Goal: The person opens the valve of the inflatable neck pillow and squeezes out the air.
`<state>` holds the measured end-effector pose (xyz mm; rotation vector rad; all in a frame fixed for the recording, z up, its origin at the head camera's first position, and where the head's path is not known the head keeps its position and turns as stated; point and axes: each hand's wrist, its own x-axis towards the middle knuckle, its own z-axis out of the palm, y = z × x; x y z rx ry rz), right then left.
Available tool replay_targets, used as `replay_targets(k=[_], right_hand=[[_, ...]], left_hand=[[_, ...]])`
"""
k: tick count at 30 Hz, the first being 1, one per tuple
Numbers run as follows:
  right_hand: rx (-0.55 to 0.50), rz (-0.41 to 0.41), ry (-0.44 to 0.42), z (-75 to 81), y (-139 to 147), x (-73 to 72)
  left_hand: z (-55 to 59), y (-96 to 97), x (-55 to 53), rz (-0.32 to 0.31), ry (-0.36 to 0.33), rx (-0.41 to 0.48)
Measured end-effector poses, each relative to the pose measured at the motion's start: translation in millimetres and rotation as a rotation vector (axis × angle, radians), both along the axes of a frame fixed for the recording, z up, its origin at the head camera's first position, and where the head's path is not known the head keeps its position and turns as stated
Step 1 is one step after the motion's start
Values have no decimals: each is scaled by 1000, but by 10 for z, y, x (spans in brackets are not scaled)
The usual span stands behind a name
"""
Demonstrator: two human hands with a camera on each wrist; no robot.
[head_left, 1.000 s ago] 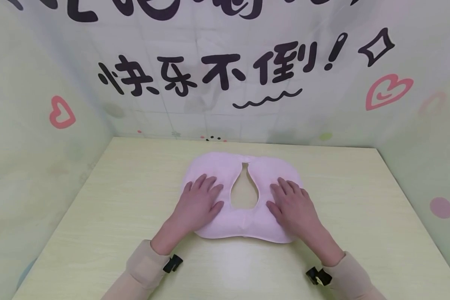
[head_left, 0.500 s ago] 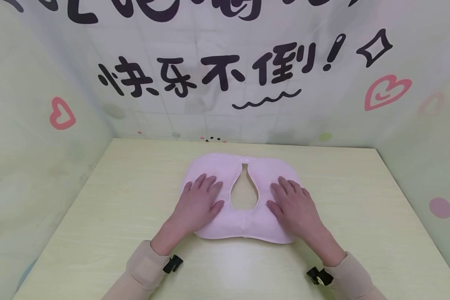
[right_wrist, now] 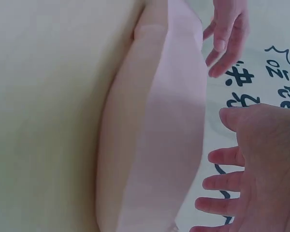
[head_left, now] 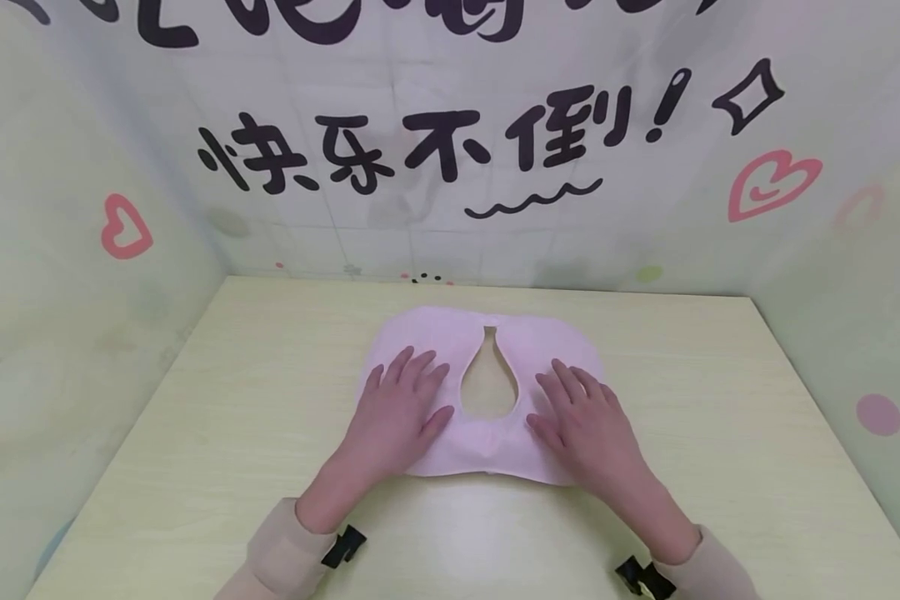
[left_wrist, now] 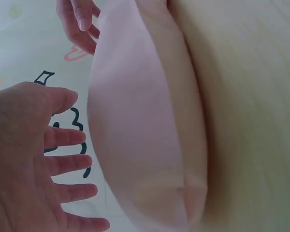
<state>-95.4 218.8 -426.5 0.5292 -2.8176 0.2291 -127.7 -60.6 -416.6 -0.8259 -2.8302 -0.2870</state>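
A pink pillow [head_left: 487,450] with a teardrop-shaped opening in its middle lies flat on the table. Over its left half is my left hand [head_left: 393,417], fingers spread and palm down. My right hand [head_left: 591,425] is in a matching pose over the right half. In the left wrist view, a gap shows between the fingers of the left hand [left_wrist: 26,154] and the pillow's top face [left_wrist: 130,106]. The right wrist view has the right hand [right_wrist: 270,164] likewise raised off the pillow [right_wrist: 169,121]. Neither hand holds anything.
The pale wooden table [head_left: 217,400] meets a printed cloth backdrop [head_left: 420,217] at the back, with cloth walls at left and right. Black clips [head_left: 343,546] are worn at both wrists, by the beige sleeves [head_left: 288,546].
Both hands have lifted from resting on the pillow to just above it, and the wrists have drawn slightly back toward the person. The pillow has stayed in place.
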Motion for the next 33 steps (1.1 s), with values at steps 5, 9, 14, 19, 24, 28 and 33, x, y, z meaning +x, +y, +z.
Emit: replay_targets(k=[5, 9, 14, 19, 24, 28, 33], right_hand=[[25, -7, -44, -119, -39, 30], [44, -9, -54, -186, -28, 55], [39, -8, -57, -266, -15, 63], [44, -2, -60, -314, -23, 58], [57, -3, -43, -337, -25, 55], [60, -3, -32, -345, -22, 59], [71, 6, -51, -308, -16, 49]], left_hand=[[-155, 7, 26, 15, 22, 4], [-247, 18, 43, 6, 20, 6], [-317, 29, 48, -2, 30, -14], [-345, 17, 57, 8, 12, -32], [-364, 7, 55, 9, 13, -41], [-357, 12, 56, 8, -20, -76], [-324, 20, 49, -1, -56, -113]])
